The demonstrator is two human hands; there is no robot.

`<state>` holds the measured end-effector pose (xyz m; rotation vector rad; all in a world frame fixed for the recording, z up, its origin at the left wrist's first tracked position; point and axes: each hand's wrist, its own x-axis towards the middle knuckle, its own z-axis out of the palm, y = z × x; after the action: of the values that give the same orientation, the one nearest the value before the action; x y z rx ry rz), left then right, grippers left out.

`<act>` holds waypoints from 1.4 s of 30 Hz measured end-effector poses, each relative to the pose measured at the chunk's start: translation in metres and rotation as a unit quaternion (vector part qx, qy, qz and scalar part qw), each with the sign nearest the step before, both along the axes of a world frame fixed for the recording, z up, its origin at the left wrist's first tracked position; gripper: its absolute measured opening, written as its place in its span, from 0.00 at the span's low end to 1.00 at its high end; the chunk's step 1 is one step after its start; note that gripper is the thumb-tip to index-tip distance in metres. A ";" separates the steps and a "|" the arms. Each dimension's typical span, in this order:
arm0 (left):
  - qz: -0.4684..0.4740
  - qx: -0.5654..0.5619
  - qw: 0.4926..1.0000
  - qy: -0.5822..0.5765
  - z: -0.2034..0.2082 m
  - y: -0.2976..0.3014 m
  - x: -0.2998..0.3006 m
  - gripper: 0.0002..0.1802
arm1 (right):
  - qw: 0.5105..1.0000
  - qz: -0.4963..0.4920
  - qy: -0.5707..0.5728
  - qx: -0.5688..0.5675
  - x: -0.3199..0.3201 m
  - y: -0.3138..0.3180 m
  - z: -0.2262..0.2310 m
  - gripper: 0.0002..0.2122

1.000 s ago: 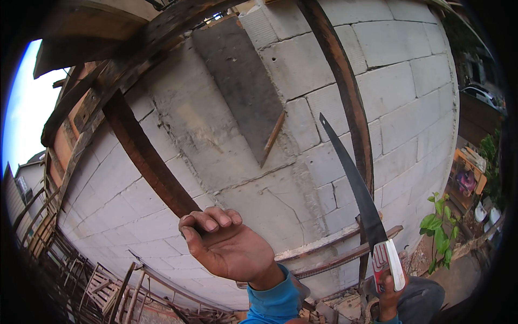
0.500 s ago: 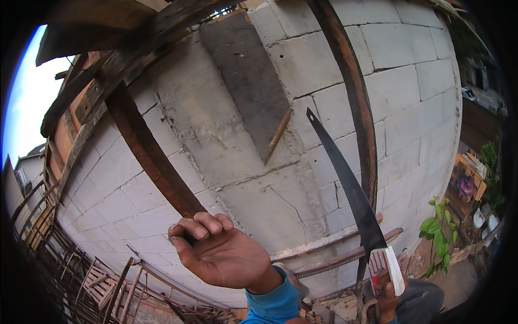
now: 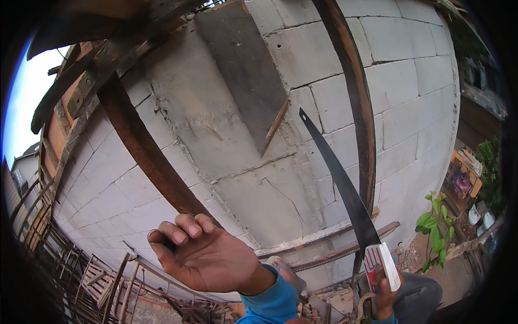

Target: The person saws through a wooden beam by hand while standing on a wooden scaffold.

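My left hand (image 3: 202, 256) is raised left of centre, palm turned up, with its fingers loosely curled. No object shows in it, and a gap separates the fingertips from the palm. Just behind it runs a dark wooden post (image 3: 145, 154); whether the back of the hand touches the wood I cannot tell. At the lower right, my right hand (image 3: 384, 294) is wrapped round the white and red handle of a handsaw (image 3: 345, 189). The saw's dark toothed blade points up and to the left, free of the timber in front of the block wall.
A pale block wall (image 3: 399, 86) fills the background. A second wooden post (image 3: 356, 97) stands behind the saw. Dark beams (image 3: 97, 70) cross the upper left. Scrap timber and metal frames (image 3: 108, 286) lie at the lower left; a leafy plant (image 3: 434, 229) grows at the right.
My left hand has shifted slightly left in the picture, still loosely curled. The saw in my right hand has moved slightly left too, and the whole view has shifted a little.
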<state>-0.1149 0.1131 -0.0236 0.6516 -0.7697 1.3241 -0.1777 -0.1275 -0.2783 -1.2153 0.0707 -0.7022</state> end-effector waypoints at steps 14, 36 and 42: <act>-0.064 -0.083 0.993 0.054 0.002 -0.029 0.013 0.16 | 0.996 0.059 -0.047 0.041 -0.001 0.009 0.005 0.23; -0.157 0.125 0.959 0.198 0.003 -0.031 0.026 0.14 | 0.979 0.128 -0.131 0.092 -0.019 0.023 -0.001 0.23; -0.152 0.099 0.965 0.188 0.004 -0.032 0.026 0.13 | 0.978 0.151 -0.114 0.093 -0.024 0.026 -0.017 0.25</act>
<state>-0.0893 0.0814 -0.0194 0.8759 -0.6616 0.8178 -0.2017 -0.1015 -0.2950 -0.9346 -0.2313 -0.5494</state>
